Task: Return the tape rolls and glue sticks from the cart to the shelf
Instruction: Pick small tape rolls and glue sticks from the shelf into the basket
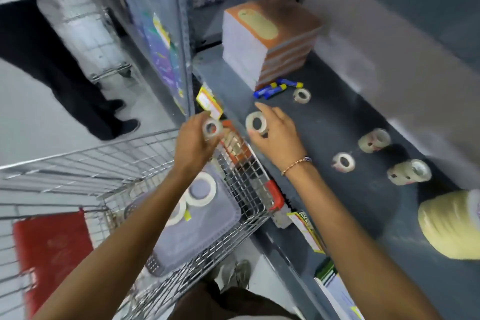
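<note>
Each grip is closed on a tape roll: left hand, right hand, apparently above the cart.

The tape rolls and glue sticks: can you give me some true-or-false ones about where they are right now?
1. Each hand holds a tape roll. True: the left hand holds a small roll, the right hand another roll.
2. The glue sticks are in the cart. False: they lie on the shelf, by the stack of pads.
3. Two big rolls remain in the cart. True.
4. The shelf holds no tape. False: several rolls sit there.
</note>
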